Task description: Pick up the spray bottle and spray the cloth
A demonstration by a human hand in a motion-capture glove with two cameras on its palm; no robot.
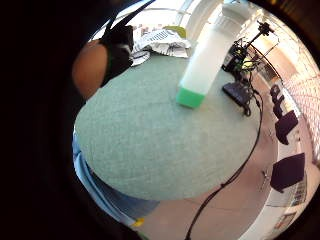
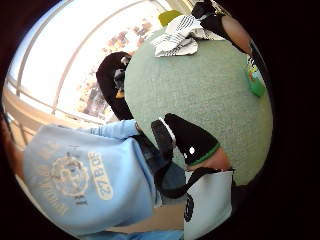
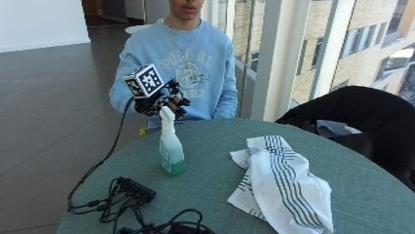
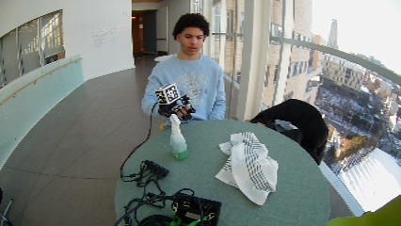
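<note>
Outside view, left to right. A power strip (image 3: 135, 187) with trailing cables lies at the left edge of the round green surface (image 3: 214, 146). Next stands the spray bottle (image 3: 170, 144), upright, its long axis vertical, green liquid at the base and the white nozzle at 12 o'clock. The gloved right hand (image 3: 165, 103) hovers just behind and above the nozzle, near it but apart; its fingers hang loosely curled and hold nothing. From the hand, the bottle lies at about 6 o'clock, so the coming grasp appears to call for a short descent onto the neck. At about 3 o'clock from the bottle, well apart from it, the striped white cloth (image 3: 279, 187) lies crumpled on the surface. A dark chair (image 3: 363, 117) stands beyond the right rim. The little-finger palm view confirms that the bottle stands free on the surface. The bare hand is not visible, so the gloved hand is judged nearer.
</note>
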